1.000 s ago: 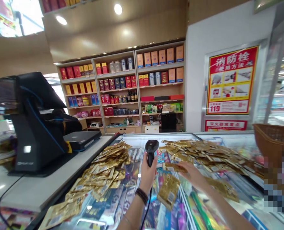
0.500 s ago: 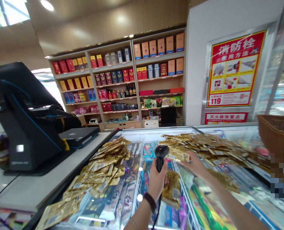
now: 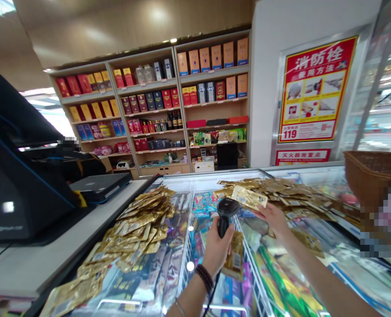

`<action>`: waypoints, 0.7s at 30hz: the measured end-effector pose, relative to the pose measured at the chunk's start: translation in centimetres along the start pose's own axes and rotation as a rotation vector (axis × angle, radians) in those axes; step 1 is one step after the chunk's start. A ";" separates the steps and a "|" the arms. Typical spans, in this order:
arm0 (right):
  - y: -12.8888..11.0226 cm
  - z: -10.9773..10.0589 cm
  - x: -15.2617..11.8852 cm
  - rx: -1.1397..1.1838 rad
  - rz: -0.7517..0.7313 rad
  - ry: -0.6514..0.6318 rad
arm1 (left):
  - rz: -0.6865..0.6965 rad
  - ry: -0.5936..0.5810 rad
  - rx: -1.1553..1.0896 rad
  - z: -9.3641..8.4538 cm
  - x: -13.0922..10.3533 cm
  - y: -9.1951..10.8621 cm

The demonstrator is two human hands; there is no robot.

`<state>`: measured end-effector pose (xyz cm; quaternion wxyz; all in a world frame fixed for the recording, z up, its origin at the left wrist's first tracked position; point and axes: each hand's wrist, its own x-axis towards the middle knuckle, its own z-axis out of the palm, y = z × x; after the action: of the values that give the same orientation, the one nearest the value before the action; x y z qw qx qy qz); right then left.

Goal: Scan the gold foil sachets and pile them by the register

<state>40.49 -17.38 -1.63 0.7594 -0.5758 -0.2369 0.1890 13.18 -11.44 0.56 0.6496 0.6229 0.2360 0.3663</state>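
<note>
My left hand is closed round the handle of a black barcode scanner, its cable hanging down past the wrist. In my right hand a gold foil packet is pinched at its right end, just to the right of the scanner's head. Another gold packet lies beneath my left hand, partly hidden by it. Similar packets form a long left pile and a wide right pile on the freezer's top. Through the glass show colourful packaged goods and white wire baskets.
At left, a dark checkout terminal and a flat black device stand on a pale counter. A brown wicker basket is at the right. Shelves of boxes and bottles line the far wall, beside a red fire-hydrant poster.
The gold packet in my right hand has been raised and tilted, its face showing more clearly beside the scanner. The view has shifted slightly; both hands keep their holds.
</note>
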 end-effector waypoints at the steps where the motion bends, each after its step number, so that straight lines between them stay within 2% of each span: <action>1: 0.1 0.0 0.0 0.006 0.003 0.007 | -0.002 0.001 0.000 0.1 0.0 0.1; 9: 0.1 -0.1 0.2 0.039 0.034 -0.002 | -0.013 -0.013 -0.035 -0.1 -0.1 0.6; 17: -0.7 0.0 -0.2 0.027 0.051 0.004 | -0.018 -0.029 -0.042 -0.1 -0.2 0.6; 21: -1.6 0.5 -0.7 -0.004 0.053 0.027 | -0.024 0.004 -0.049 0.0 -0.1 0.6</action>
<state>39.59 -17.79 -0.10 0.7561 -0.5859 -0.2117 0.2006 12.96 -11.56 1.11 0.6685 0.6034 0.2358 0.3651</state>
